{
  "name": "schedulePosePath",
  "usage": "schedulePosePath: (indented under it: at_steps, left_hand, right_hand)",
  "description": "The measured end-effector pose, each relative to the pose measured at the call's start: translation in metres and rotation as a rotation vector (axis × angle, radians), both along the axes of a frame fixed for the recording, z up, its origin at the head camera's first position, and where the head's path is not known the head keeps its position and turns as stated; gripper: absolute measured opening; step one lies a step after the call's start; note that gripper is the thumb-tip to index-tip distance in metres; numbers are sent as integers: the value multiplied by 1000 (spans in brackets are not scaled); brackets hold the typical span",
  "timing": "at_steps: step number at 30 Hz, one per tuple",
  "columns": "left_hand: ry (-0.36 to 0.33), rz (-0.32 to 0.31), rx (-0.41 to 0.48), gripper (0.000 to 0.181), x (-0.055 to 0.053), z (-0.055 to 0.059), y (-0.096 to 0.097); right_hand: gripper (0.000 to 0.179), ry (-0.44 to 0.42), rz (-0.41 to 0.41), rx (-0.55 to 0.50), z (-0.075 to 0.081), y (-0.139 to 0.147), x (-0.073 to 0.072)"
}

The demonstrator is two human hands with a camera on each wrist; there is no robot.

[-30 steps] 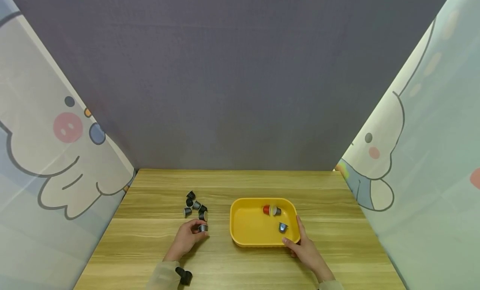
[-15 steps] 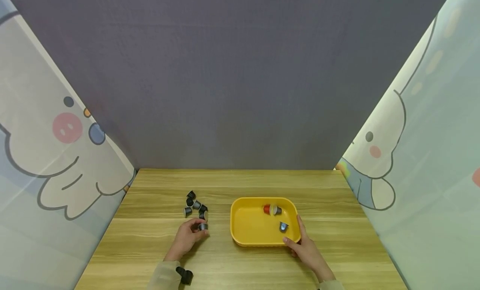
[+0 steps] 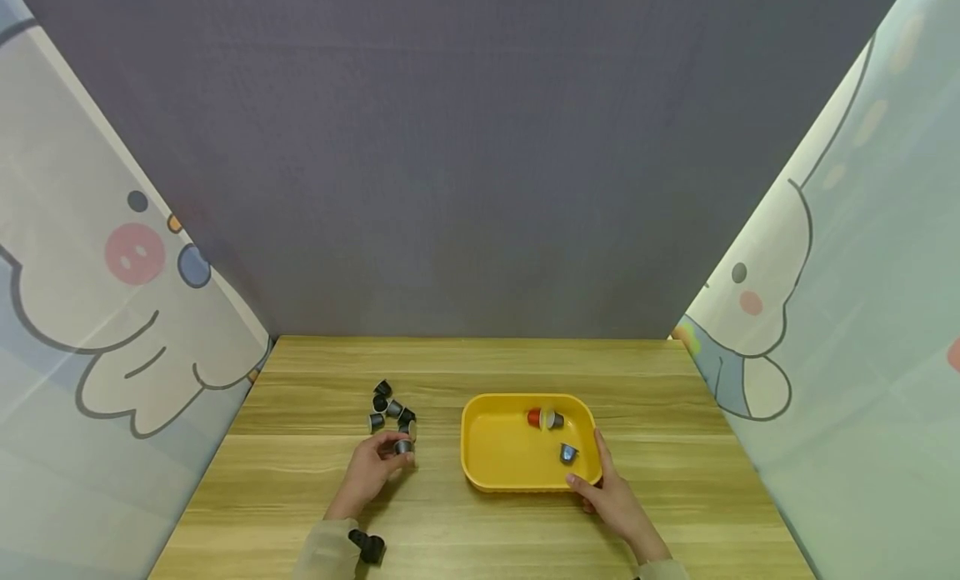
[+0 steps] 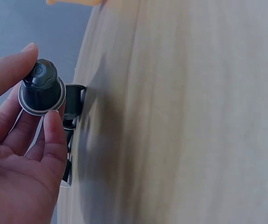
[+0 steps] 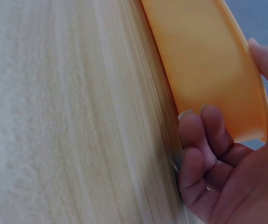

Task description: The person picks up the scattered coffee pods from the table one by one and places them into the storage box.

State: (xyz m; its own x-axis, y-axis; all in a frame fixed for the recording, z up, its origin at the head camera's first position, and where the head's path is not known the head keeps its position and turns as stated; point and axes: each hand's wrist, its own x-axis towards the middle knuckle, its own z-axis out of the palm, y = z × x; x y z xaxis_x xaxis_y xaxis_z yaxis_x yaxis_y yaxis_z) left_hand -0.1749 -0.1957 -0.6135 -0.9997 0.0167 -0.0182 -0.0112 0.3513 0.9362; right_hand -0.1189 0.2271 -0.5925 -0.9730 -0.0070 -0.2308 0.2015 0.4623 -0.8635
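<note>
A dark grey coffee capsule (image 4: pixel 41 91) is pinched between the thumb and fingers of my left hand (image 3: pixel 367 473), its closed narrow end facing the left wrist camera. In the head view this capsule (image 3: pixel 403 447) appears just on the near side of a small group of dark capsules (image 3: pixel 394 408) lying on the table. My right hand (image 3: pixel 617 503) holds the yellow tray (image 3: pixel 517 487) at its near right corner, the thumb on the rim. In the right wrist view, curled fingers (image 5: pixel 192 130) lie against the tray's outer wall (image 5: pixel 204 60).
Inside the tray lie a red capsule (image 3: pixel 534 417), a dark capsule with a pale lid (image 3: pixel 556 420) and a blue-grey capsule (image 3: pixel 568 453). The wooden table (image 3: pixel 480 538) ends at a grey back panel (image 3: pixel 480 188), with printed cartoon curtains at both sides.
My left hand has shifted slightly toward the capsule group with its capsule still pinched. The right hand and the tray have stayed nearly in place.
</note>
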Motion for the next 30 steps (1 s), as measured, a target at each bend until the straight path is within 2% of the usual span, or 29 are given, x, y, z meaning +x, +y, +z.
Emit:
schedulePosePath:
  at_steps: [17,30]
  left_hand:
    - [-10,8,76,31,-2,21,-1]
    - [12,1,67,31,-5,27,2]
  right_hand:
    - [99,-10,-1,-17,3,-1,1]
    - [100,-18,-10,-22,3,-2,1]
